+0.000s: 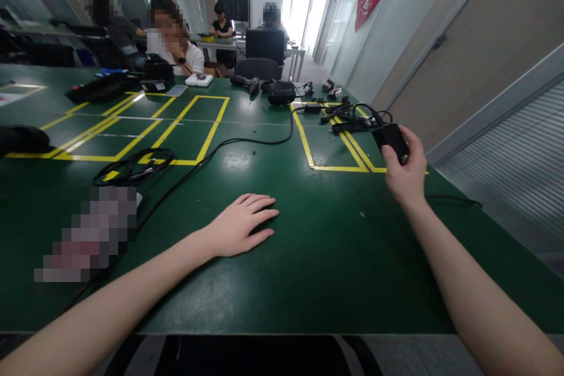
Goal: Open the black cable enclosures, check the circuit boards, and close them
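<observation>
Head cam: see R hand (406, 173) at R side of desk (317, 282), closed round a blk box (391, 140), prob. a power adapter; thumb on near face, fingers wrapped round R side. Long axis of box approx. upper L to lower R, part hidden by fingers. Can't tell if lifted or touching desk. Just beyond & L of box, see cable tangle (352, 123), apparently joined to box. Further L & nearer camera: L hand (238, 224), palm-down, fingers spread, holding nothing, apparently resting on desk. Box thus well to R of L hand & farther out, w/ R hand by far the nearer. Also see long blk cable (240, 140) from tangle across desk, passing beyond L hand, then down toward L forearm. Yellow tape (343, 169) on desk just L of R hand.
</observation>
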Tool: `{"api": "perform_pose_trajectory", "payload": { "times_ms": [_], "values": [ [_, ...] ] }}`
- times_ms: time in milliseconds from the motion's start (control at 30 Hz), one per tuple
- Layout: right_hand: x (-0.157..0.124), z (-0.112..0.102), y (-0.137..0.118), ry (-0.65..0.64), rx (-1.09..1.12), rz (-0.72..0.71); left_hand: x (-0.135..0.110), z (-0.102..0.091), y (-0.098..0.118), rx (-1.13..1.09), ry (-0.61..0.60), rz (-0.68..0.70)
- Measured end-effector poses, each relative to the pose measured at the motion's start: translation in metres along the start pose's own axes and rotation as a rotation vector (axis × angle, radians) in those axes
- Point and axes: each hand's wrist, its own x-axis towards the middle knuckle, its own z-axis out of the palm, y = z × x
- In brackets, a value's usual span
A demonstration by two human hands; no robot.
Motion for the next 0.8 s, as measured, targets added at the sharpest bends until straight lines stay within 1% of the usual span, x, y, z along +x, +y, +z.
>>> {"api": "perform_pose_trajectory", "payload": {
  "times_ms": [33, 67, 200, 300, 400, 467, 567, 667, 800],
  "values": [
    [0.0, -0.001, 0.001, 0.024, -0.062, 0.028, 0.0, 0.0, 0.0, 0.0, 0.002, 0.001],
    [-0.001, -0.001, 0.003, 0.015, -0.112, 0.055, 0.0, 0.0, 0.0, -0.001, 0.005, 0.002],
    [-0.004, 0.004, 0.019, -0.12, -0.304, 0.2, 0.0, 0.0, 0.0, -0.006, 0.017, -0.001],
    [-0.004, 0.007, 0.032, -0.215, -0.397, 0.283, 0.0, 0.0, 0.0, -0.003, 0.011, -0.003],
    [-0.002, 0.007, 0.038, -0.295, -0.468, 0.311, 0.0, -0.001, 0.001, 0.001, 0.007, -0.002],
    [-0.002, 0.007, 0.039, -0.321, -0.501, 0.304, 0.0, -0.001, 0.001, -0.001, 0.004, -0.003],
    [-0.002, 0.007, 0.042, -0.306, -0.533, 0.316, 0.0, 0.0, 0.001, -0.011, 0.004, -0.006],
    [-0.003, 0.009, 0.053, -0.251, -0.537, 0.334, -0.001, 0.0, 0.0, -0.031, 0.011, -0.015],
    [-0.005, 0.012, 0.073, -0.206, -0.517, 0.258, -0.001, -0.001, 0.0, -0.044, 0.008, -0.019]
  ]
}}
